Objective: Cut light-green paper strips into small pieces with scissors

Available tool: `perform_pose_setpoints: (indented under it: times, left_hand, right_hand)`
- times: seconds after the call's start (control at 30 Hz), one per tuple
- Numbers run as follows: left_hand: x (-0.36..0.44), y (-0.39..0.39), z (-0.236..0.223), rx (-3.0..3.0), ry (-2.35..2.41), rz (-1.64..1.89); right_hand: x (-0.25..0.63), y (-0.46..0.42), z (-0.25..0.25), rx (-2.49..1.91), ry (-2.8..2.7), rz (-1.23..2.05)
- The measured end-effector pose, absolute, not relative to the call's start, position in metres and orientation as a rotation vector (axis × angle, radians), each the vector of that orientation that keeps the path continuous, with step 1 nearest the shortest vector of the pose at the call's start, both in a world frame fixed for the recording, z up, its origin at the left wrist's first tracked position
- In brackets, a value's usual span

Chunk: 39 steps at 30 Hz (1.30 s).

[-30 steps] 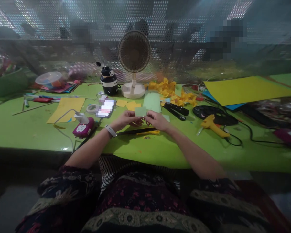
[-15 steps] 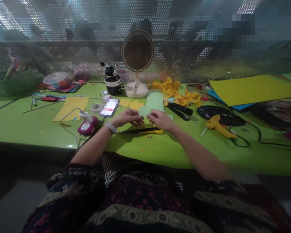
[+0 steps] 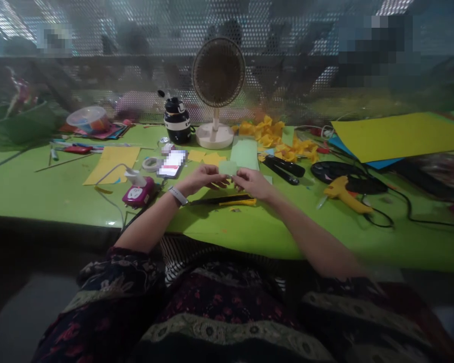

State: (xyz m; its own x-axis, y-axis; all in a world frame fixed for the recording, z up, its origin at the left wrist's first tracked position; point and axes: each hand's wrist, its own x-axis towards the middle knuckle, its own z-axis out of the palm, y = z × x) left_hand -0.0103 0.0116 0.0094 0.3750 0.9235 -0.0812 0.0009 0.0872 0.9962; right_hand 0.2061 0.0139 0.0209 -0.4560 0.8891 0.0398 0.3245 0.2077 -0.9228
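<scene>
Pinch nearly closed: left hand (image 3: 202,179) and right hand (image 3: 254,183) hold green paper square (image 3: 227,167); hands now closer together.

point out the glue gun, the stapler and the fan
glue gun (image 3: 339,189), head view, on its yellow body
stapler (image 3: 285,165), head view, on its black upper arm
fan (image 3: 218,73), head view, on its round grille

The bright green surface (image 3: 196,222) crossed the middle of the frame. A white fan (image 3: 215,136) and a dark bottle (image 3: 177,123) stood at upper centre; a yellow glue gun (image 3: 346,195) and black stapler (image 3: 282,169) lay right of centre.
</scene>
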Motion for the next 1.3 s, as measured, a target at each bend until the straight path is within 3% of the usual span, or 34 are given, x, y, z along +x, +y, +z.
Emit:
perform_pose_setpoints:
  times: [0.5,0.63,0.93,1.3]
  left_hand:
    - [-0.018,0.016,0.013,1.355,1.058,0.901]
    - [-0.018,0.015,0.014,1.327,1.059,0.954]
    - [-0.024,0.026,0.01,0.957,1.04,1.255]
    - [-0.031,0.035,0.005,0.804,0.928,1.366]
  right_hand:
    - [0.21,0.018,0.035,-1.243,-1.938,1.329]
    - [0.221,0.021,0.037,-1.168,-2.003,1.154]
    - [0.205,0.004,0.01,-0.878,-2.871,0.516]
    - [0.223,0.022,-0.002,-0.914,-2.887,0.436]
